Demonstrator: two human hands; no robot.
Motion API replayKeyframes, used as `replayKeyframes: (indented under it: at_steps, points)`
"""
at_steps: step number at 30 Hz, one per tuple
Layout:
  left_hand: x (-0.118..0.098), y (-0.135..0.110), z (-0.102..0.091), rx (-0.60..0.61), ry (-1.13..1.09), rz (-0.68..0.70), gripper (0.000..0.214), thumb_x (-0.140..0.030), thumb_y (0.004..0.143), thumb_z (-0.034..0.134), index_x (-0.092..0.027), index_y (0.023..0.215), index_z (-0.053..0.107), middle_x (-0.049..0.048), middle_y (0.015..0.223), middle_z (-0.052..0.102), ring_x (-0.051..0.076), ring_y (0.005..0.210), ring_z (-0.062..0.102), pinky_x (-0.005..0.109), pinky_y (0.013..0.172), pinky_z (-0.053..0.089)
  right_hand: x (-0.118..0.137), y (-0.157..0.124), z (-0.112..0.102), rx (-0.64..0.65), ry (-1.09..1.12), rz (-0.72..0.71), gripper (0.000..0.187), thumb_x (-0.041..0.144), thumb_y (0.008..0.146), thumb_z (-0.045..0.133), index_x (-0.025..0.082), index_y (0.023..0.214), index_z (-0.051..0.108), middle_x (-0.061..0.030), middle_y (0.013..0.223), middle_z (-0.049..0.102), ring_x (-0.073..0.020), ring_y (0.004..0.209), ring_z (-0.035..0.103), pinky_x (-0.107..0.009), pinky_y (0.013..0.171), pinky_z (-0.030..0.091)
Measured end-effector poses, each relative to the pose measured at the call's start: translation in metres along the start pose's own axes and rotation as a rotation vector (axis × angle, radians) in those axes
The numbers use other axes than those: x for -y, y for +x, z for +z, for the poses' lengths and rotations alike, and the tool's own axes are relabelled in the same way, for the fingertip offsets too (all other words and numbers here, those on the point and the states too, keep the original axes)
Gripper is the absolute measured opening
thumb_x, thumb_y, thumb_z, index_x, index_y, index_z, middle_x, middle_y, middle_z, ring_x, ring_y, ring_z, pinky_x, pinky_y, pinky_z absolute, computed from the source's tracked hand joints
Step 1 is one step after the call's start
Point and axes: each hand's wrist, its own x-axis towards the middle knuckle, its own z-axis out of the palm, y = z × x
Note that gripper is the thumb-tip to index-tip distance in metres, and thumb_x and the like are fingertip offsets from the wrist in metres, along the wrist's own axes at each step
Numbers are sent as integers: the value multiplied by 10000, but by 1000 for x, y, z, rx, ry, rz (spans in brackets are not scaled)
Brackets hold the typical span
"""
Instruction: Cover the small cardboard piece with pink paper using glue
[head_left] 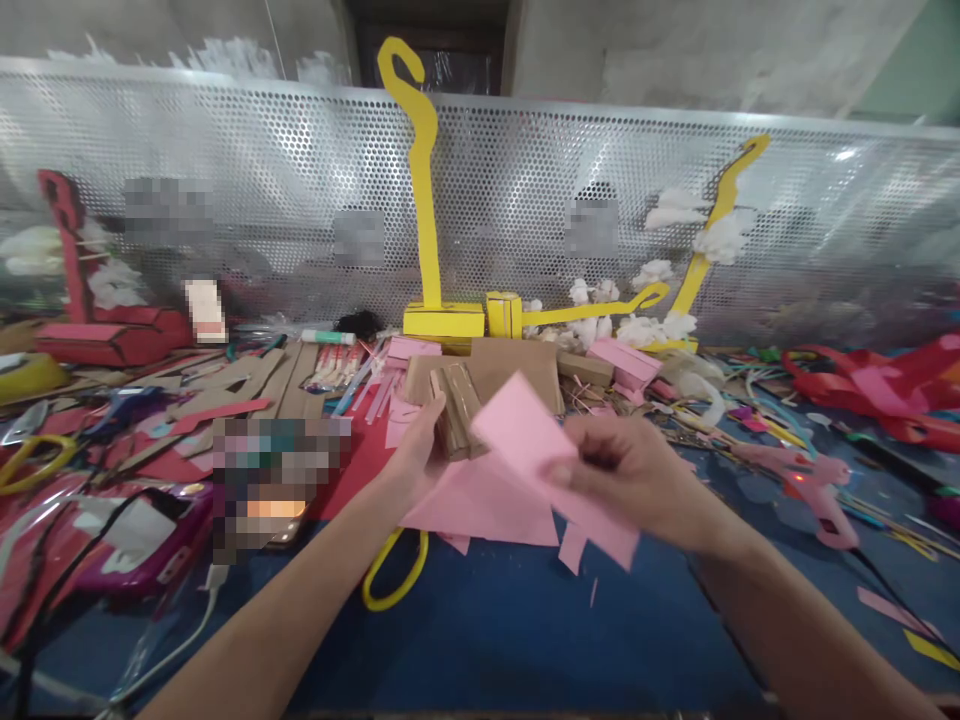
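Note:
My left hand (420, 445) is closed around a small brown cardboard box (456, 410), tilted over the middle of the table. Between the thumb and fingers of my right hand (626, 475) is a cut strip of pink paper (521, 430), its upper end close to the box's right side. Beneath both lies a larger pink paper sheet (487, 505). Scissors with a yellow handle (396, 572) stick out from under that sheet; their blades are hidden. A small pink offcut (573, 548) rests just below the strip.
A pink glue gun (814, 480) with a lit red light lies at right. Behind stand yellow cardboard shapes (442, 320) against a perforated metal panel (510, 180). At left are a red cardboard shape (112, 335), a phone (281, 490) with a white cable, and cardboard strips (240, 390).

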Motion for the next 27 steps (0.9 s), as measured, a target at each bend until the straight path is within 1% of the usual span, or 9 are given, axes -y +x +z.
replayKeyframes:
  at_steps: [2, 3, 4, 8, 11, 15, 19, 23, 27]
  points:
    - [1, -4, 3, 67, -25, 9, 372, -355, 973, 581, -182, 1301, 616, 133, 1287, 705, 274, 1104, 702, 407, 905, 601, -23, 22, -3, -265, 167, 18, 358, 561, 877, 688, 218, 775, 680, 2, 664, 595, -149, 573, 514, -262, 501, 375]
    - [1, -5, 4, 91, -30, 20, 362, -337, 970, 591, -189, 1299, 610, 133, 1314, 689, 274, 1126, 691, 420, 929, 590, -36, 33, -4, -361, 294, 1, 342, 561, 882, 683, 224, 825, 699, -10, 738, 649, -173, 658, 581, -280, 572, 447]
    - [2, -5, 4, 109, -31, 26, 358, -323, 964, 603, -200, 1301, 601, 132, 1331, 676, 271, 1135, 684, 427, 942, 581, -48, 41, -4, -388, 413, 4, 324, 556, 867, 702, 232, 881, 710, -16, 810, 690, -195, 737, 627, -299, 643, 495]
    - [7, -2, -1, 83, 38, 27, 389, -322, 908, 695, -239, 1272, 586, 116, 1241, 695, 224, 947, 705, 355, 787, 590, -81, 51, -3, -330, 569, 86, 341, 483, 832, 774, 259, 1065, 665, -15, 1005, 740, -205, 878, 675, -327, 776, 547]
    - [11, -2, -5, 76, 87, 18, 408, -327, 873, 742, -260, 1245, 588, 94, 1178, 698, 201, 865, 678, 309, 689, 571, -87, 41, -5, -290, 539, 111, 299, 440, 833, 792, 242, 1012, 657, -11, 1012, 736, -180, 856, 670, -312, 782, 542]
    - [10, -9, -3, 177, 58, -43, 408, -342, 880, 742, -326, 1241, 554, 83, 1343, 624, 258, 1072, 658, 423, 799, 602, -86, 34, -5, -274, 598, 155, 271, 408, 777, 846, 213, 815, 662, 11, 855, 707, -143, 747, 634, -285, 734, 528]
    - [8, -14, 1, 222, 77, -105, 448, -395, 889, 722, -353, 1275, 499, 119, 1394, 582, 322, 1122, 661, 549, 843, 595, -87, 36, -2, -263, 651, 190, 226, 406, 779, 835, 208, 822, 734, -1, 817, 702, -149, 744, 627, -288, 723, 529]
    - [9, -13, 1, 195, 163, -72, 447, -431, 888, 711, -339, 1255, 472, 137, 1357, 599, 329, 1055, 687, 528, 774, 616, -89, 37, 0, -274, 708, 191, 169, 374, 807, 798, 219, 874, 778, -15, 817, 723, -156, 725, 623, -282, 690, 526]
    - [11, -13, 1, 239, 235, -35, 405, -434, 905, 692, -340, 1222, 457, 120, 1301, 642, 321, 1012, 700, 511, 734, 621, -88, 33, 0, -314, 624, 176, 173, 312, 808, 795, 238, 964, 787, -14, 924, 751, -148, 793, 641, -251, 735, 516]
